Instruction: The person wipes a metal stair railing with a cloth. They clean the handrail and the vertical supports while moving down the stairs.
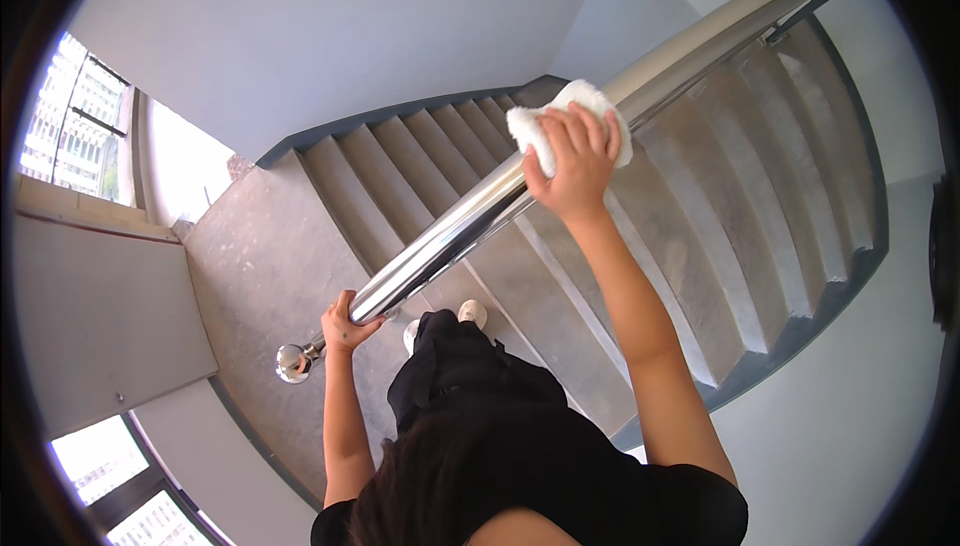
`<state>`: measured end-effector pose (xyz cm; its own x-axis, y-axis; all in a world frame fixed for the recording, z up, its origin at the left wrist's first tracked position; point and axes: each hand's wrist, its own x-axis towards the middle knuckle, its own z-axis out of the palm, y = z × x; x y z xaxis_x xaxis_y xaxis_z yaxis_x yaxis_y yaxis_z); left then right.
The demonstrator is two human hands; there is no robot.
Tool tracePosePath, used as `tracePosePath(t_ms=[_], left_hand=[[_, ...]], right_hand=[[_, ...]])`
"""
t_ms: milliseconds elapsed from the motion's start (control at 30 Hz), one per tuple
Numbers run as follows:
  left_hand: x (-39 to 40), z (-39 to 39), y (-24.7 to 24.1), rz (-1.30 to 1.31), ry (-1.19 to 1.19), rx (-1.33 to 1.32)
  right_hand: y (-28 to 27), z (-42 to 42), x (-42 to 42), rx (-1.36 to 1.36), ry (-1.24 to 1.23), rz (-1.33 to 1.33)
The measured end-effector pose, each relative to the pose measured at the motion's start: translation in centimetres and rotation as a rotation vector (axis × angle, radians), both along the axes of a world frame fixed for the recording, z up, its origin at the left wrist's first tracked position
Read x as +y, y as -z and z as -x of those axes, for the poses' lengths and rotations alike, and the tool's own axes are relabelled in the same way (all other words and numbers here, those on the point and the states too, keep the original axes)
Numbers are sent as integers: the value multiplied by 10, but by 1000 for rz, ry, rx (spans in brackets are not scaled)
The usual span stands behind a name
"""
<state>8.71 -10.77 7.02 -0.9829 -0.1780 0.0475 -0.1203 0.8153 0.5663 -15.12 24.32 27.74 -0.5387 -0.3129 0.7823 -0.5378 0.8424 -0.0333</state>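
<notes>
A polished metal handrail [442, 242] slopes across the view from lower left to upper right. My right hand [574, 163] presses a fluffy white cloth [532, 130] onto the top of the rail, its fingers spread over the cloth. Around the rail's lower end, my left hand [349, 325] is curled, with the thumb and fingers on either side. Just beyond that hand sits a shiny metal ball [293, 364] on a post. The palm sides of both hands are hidden.
Concrete stairs [390, 163] run beyond the rail, and another flight [697, 208] lies on my right. My shoes [472, 313] stand near the landing [247, 268]. Windows [82, 118] are at the left, beside a pale wall [360, 21]. A dark skirting band edges the steps.
</notes>
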Motion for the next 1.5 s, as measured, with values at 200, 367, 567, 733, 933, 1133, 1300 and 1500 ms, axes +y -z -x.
tracePosePath(t_ms=[200, 367, 567, 733, 933, 1133, 1300, 1500], left_hand=[[2, -1, 3, 39, -25, 52], [1, -1, 1, 54, -23, 95], [4, -2, -1, 39, -3, 146], [-2, -3, -1, -59, 89, 176], [-18, -31, -2, -7, 95, 201], [-33, -51, 19, -44, -64, 22], [-38, -52, 26, -90, -26, 23], [-40, -57, 34, -192, 5, 100]], right_hand=[[49, -45, -50, -137, -24, -18], [98, -95, -105, -203, -75, -66], [153, -157, -165, -140, -201, -106], [162, -165, -166, -104, -258, -167], [118, -118, -116, -60, -88, -63], [98, -98, -115, 39, 61, 160], [144, -153, -175, -102, 19, 96], [219, -223, -253, -227, -122, 35]])
